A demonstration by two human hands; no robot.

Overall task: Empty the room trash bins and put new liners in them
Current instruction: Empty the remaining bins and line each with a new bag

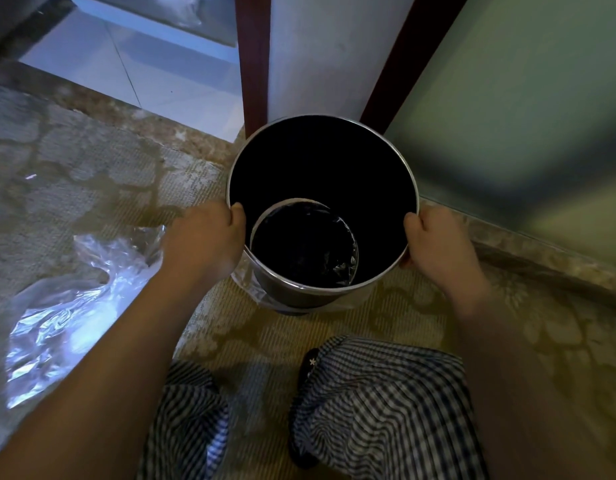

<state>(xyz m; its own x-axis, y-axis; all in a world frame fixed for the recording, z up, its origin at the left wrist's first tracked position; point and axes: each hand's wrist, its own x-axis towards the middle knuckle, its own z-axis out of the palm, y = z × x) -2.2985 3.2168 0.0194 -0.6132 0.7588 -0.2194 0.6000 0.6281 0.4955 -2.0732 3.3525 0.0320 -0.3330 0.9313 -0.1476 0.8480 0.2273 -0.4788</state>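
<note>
On a patterned carpet beside a dark door frame, a crouching person holds a bin's metal shell by its rim, left hand and right hand each gripping an opposite edge. The shell stands around a smaller inner bin, which shows through its open bottom and sits off-centre, toward the person. A clear liner covers the inner bin's rim and spills out below the shell on the near left. The likely trouble from here is that the shell's lower edge catches that loose film and tears it or drags it off the inner rim, since the two pieces are not lined up. A skewed shell could also jam against the inner bin or tip it. The shell is round, black inside, with a bright silver rim. The liner is thin, crinkled and glinting, and no rubbish shows in it, though the depth is dark. A second clear bag lies crumpled on the carpet to the left, apart from the bin. What it holds cannot be told.
</note>
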